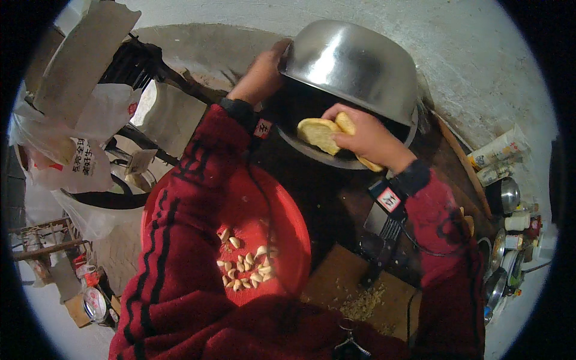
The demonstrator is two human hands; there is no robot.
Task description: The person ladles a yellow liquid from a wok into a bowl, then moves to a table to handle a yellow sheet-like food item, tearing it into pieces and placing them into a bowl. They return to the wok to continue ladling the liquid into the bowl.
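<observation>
My left hand [261,75] is closed on the left rim of a large shiny metal basin [360,60], which is tipped up with its underside toward the top of the view. My right hand [369,138] pinches pale yellow flatbread pieces [318,135] under the basin's raised edge. Below them curves the grey rim of a round vessel [312,157]; its inside is mostly in shadow. Nearer me, peeled garlic cloves [249,270] lie in a red plastic basin [297,222], partly hidden by my left sleeve. Chopped bits [363,303] are scattered on a wooden cutting board [330,270].
A dark-handled kitchen knife [377,240] rests across the board's far edge. Plastic bags [72,162] and a dark pan [111,198] crowd the left. Jars and bowls [510,264] line the right side, with a rolled packet [498,149] near the wall.
</observation>
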